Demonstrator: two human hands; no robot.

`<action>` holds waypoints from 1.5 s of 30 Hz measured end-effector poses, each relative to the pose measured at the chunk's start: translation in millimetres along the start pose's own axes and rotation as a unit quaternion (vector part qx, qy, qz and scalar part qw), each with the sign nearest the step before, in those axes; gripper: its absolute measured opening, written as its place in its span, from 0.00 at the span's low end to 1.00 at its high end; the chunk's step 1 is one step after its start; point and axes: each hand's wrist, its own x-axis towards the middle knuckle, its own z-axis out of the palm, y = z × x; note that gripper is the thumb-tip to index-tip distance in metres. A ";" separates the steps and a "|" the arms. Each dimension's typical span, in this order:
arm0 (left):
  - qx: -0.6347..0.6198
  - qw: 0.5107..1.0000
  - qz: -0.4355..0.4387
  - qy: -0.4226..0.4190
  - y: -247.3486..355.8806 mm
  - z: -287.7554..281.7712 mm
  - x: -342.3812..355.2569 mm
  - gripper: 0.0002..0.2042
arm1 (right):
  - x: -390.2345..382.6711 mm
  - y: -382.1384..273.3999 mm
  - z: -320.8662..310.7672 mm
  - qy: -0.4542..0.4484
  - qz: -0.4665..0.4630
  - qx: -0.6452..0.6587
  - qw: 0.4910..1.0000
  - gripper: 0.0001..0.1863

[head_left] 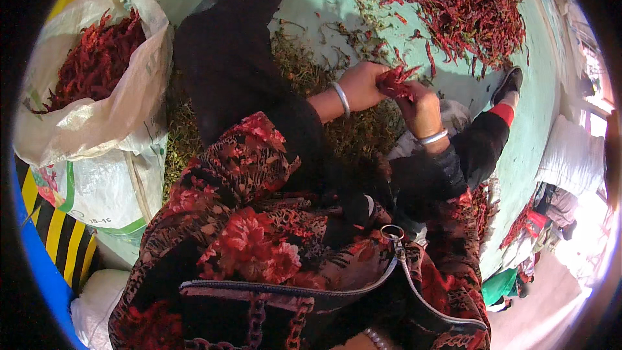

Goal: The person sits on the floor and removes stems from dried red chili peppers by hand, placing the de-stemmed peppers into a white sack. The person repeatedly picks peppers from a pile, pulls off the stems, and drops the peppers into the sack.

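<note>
Several dried red chillies [394,83] are bunched between my two hands, above the pale floor. My left hand [361,89], with a silvery bangle at the wrist, is closed around one side of the bunch. From the right, my right hand [424,113] pinches the other side, fingertips close to the left hand's; it wears a bangle too. Its fingertips are partly hidden by the chillies. Under and around my hands lies a heap of dry brownish-green stems [295,58].
A big pile of dried red chillies [476,10] spreads at the far right. An open white woven sack [152,58] of red chillies stands at left, beside a yellow-and-black striped surface [61,233]. My dark-clad legs [223,45] stretch out around the stems.
</note>
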 end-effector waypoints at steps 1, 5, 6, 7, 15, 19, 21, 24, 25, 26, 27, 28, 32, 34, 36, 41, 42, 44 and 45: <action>0.054 0.997 -0.038 -0.042 -2.7 -1.1 -2.4 0.10 | -5.2 -1.5 -0.6 -0.027 0.004 0.013 1.000 0.08; 0.036 0.980 0.000 -0.194 32.0 -9.5 -11.9 0.10 | -22.7 3.5 -7.8 -0.113 -0.018 0.245 0.963 0.09; -0.120 0.966 -0.049 -0.224 33.2 -15.1 -14.8 0.10 | -19.4 -6.0 -32.1 -0.201 0.015 0.226 0.953 0.08; -0.192 0.955 -0.058 -0.219 44.2 -15.7 -13.5 0.10 | -25.5 -5.9 -34.9 -0.210 0.071 0.363 0.905 0.07; -0.107 0.983 -0.086 -0.119 42.7 -10.4 -7.8 0.09 | -8.1 15.0 -17.4 -0.144 0.087 0.147 0.975 0.08; -0.083 0.986 -0.019 -0.140 55.9 -1.1 -1.0 0.09 | -2.4 89.7 1.2 -0.212 0.085 -0.018 0.973 0.12; -0.297 0.928 -0.185 -0.124 52.2 -3.3 -6.6 0.10 | 16.3 93.8 -13.0 -0.186 0.024 0.098 0.977 0.14; -0.289 0.926 -0.227 -0.080 52.1 -16.3 -5.4 0.12 | 46.8 158.6 -22.8 -0.008 0.183 -0.037 0.982 0.17; -0.268 0.931 -0.236 -0.076 53.0 -20.2 -0.4 0.13 | 56.3 171.1 -30.1 -0.024 0.275 -0.089 0.957 0.17; -0.316 0.914 -0.249 -0.047 51.1 -15.5 2.7 0.13 | 50.0 203.0 -23.0 -0.012 0.262 -0.141 0.955 0.18; -0.294 0.926 -0.233 -0.029 47.4 -10.5 6.9 0.12 | 34.7 235.6 -10.7 0.000 0.255 -0.198 0.946 0.18; -0.264 0.938 -0.223 0.013 42.9 -12.9 6.8 0.12 | 36.6 239.4 3.4 0.013 0.255 -0.201 0.946 0.18; -0.253 0.931 -0.230 0.125 26.7 -14.5 2.7 0.09 | 39.2 189.0 4.1 0.078 0.192 -0.058 0.977 0.12; -0.247 0.932 -0.218 0.148 24.9 -14.5 1.8 0.10 | 34.6 140.3 0.3 0.149 0.090 0.068 0.982 0.07; -0.277 0.922 -0.220 0.155 15.8 -7.7 -0.2 0.10 | 31.3 75.1 -2.5 0.086 0.070 0.134 0.985 0.05; -0.400 0.879 -0.227 0.124 21.6 -2.4 0.1 0.11 | 9.1 -7.2 15.2 0.038 0.049 0.119 0.991 0.09; -0.410 0.881 -0.179 0.152 12.1 0.5 -1.6 0.10 | 10.1 -10.3 15.2 0.046 0.069 0.160 0.984 0.08; -0.421 0.882 -0.162 0.140 19.2 -0.6 -1.3 0.09 | 8.0 -9.8 12.3 0.067 0.121 0.236 0.962 0.07; -0.426 0.882 -0.153 0.135 22.4 -0.6 -1.1 0.09 | 6.9 -6.7 8.5 0.044 0.142 0.242 0.959 0.06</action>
